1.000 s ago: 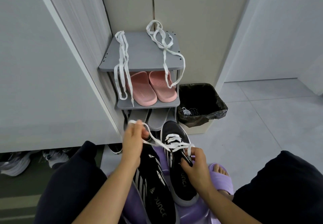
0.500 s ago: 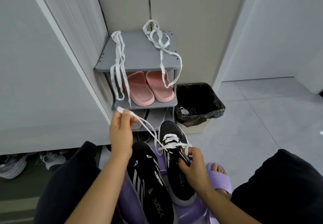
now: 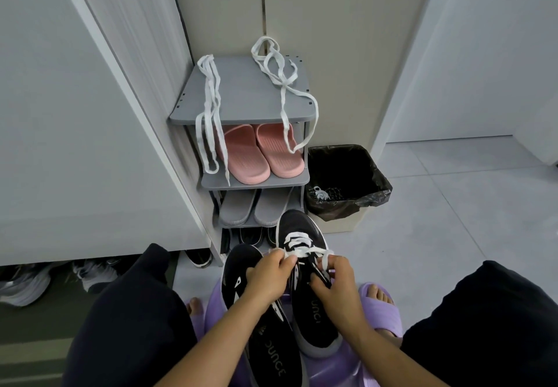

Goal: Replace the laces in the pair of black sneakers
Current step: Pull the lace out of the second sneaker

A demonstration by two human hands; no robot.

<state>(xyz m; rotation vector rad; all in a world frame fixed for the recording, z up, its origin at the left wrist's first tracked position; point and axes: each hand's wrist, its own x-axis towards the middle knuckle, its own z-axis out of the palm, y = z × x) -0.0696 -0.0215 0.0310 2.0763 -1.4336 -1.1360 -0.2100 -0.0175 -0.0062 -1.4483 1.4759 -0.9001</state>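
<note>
Mostly the view is filled by a grey rack (image 3: 247, 96) against the far wall, with a black-lined bin (image 3: 377, 175) just right of it. Near, between the person's knees, 2 black sneakers lie side by side, toes pointing far: the left sneaker (image 3: 238, 263) and the right sneaker (image 3: 299, 226). Pink slippers (image 3: 262, 151) sit on the rack's 2nd shelf. 2 spare laces (image 3: 208, 109) lie on the top shelf and hang over its near edge.

Both hands meet over the right sneaker. The left hand (image 3: 268, 275) has its fingers curled, pinching one run of the white lace (image 3: 297, 240). The right hand (image 3: 338, 284) pinches the other run, close to the eyelets on the right side.

Lacing of the right sneaker looks to be the step in hand: the lace crosses the far rows, while the near rows are hidden under the fingers. The left sneaker's eyelets are hidden under the left arm, so its state cannot be told.

Next, a lace tip likely needs feeding through the next eyelet and pulling snug, with both runs kept even.
</note>
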